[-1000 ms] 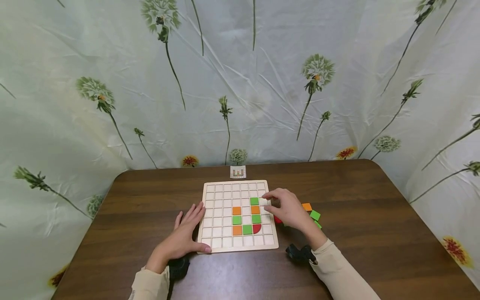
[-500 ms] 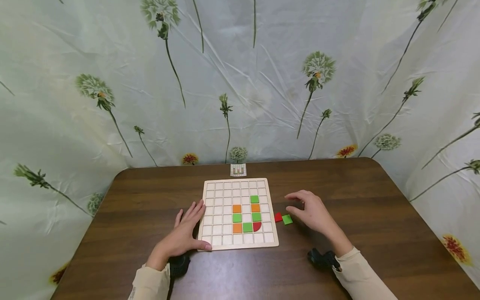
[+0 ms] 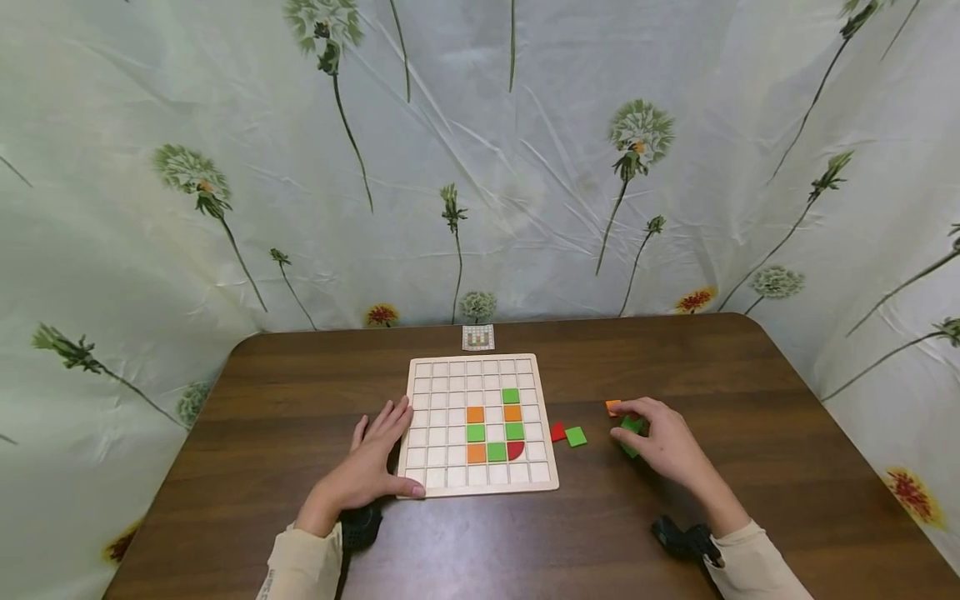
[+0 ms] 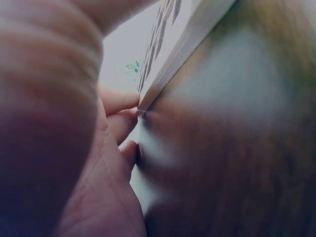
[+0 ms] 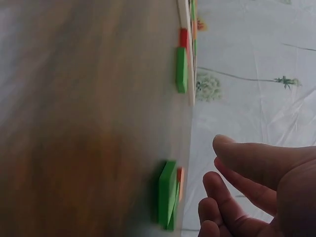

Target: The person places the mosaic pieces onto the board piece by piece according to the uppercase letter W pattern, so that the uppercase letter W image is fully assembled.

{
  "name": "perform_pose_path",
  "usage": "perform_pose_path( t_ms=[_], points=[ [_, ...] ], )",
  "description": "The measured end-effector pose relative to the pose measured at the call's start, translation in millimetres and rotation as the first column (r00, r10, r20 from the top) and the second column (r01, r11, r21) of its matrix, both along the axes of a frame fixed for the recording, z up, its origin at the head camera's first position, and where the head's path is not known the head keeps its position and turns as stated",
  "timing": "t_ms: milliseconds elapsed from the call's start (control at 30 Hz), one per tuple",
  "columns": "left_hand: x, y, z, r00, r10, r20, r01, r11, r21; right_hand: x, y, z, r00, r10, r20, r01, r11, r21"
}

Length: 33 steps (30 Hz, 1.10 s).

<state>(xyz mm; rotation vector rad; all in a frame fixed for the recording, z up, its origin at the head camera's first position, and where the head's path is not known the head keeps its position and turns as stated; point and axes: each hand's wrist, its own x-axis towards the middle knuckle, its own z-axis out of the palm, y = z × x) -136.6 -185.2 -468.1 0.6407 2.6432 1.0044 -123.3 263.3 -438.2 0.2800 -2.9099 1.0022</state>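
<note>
A pale wooden grid board (image 3: 437,417) lies on the table, with several orange and green square tiles and one red rounded tile (image 3: 515,451) set in its cells. My left hand (image 3: 366,475) spreads at the board's left side, thumb at the near-left corner and fingertips against the edge. To the right, my right hand (image 3: 660,437) hovers, thumb and forefinger apart, over loose green tiles (image 5: 168,195) that it partly hides. An orange tile (image 3: 612,407) peeks out past its fingertips. Nothing shows between those fingers in the right wrist view.
Close by the board's right edge lie a red tile (image 3: 558,432) and a green tile (image 3: 576,437). A small printed card (image 3: 477,337) rests behind the board. The table's (image 3: 315,367) far edge meets a flower-patterned curtain (image 3: 540,167).
My right hand has moved right, away from the board, past the red and green tiles to the farther loose tiles. The left hand stays at the board's edge.
</note>
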Motion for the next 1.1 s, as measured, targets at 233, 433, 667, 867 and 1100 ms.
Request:
perform_pose_path(
  t_ms=[233, 433, 667, 867, 1100],
  points=[
    [0.4, 0.3, 0.7, 1.0, 0.002, 0.001, -0.002, 1.0, -0.001, 6.6, 14, -3.8, 0.999, -0.027, 0.025, 0.026, 0.999, 0.03],
    [-0.5, -0.3, 0.9, 1.0, 0.009, 0.014, -0.009, 1.0, -0.014, 2.4, 22, -5.2, 0.999, -0.02, 0.051, 0.017, 0.999, 0.048],
    [1.5, 0.5, 1.3, 1.0, 0.005, 0.004, -0.005, 1.0, 0.003, -2.5, 25, -4.1, 0.999, 0.006, 0.049, -0.011, 0.996, 0.09],
    [1.5, 0.7, 0.9, 1.0, 0.002, -0.006, -0.002, 1.0, 0.013, -6.0, 27, -2.2, 0.998, 0.043, 0.054, -0.049, 0.992, 0.118],
    [0.3, 0.6, -0.1, 1.0, 0.007, 0.004, -0.007, 1.0, 0.001, -9.0, 31, -1.5, 0.995, 0.053, 0.081, -0.064, 0.989, 0.132]
  ],
)
